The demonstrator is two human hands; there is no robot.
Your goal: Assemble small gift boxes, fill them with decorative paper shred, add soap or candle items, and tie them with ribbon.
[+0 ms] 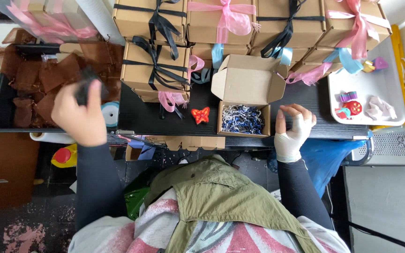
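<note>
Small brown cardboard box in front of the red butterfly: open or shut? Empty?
Open, not empty. The small brown cardboard box has its lid flap folded back, and blue-and-white shredded paper filling shows inside. Neither hand touches it.

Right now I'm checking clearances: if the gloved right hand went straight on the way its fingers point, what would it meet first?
The right hand has fingers curled toward the open cardboard box with shredded filler; it would probably meet that box's side wall first, though depth is unclear.
</note>
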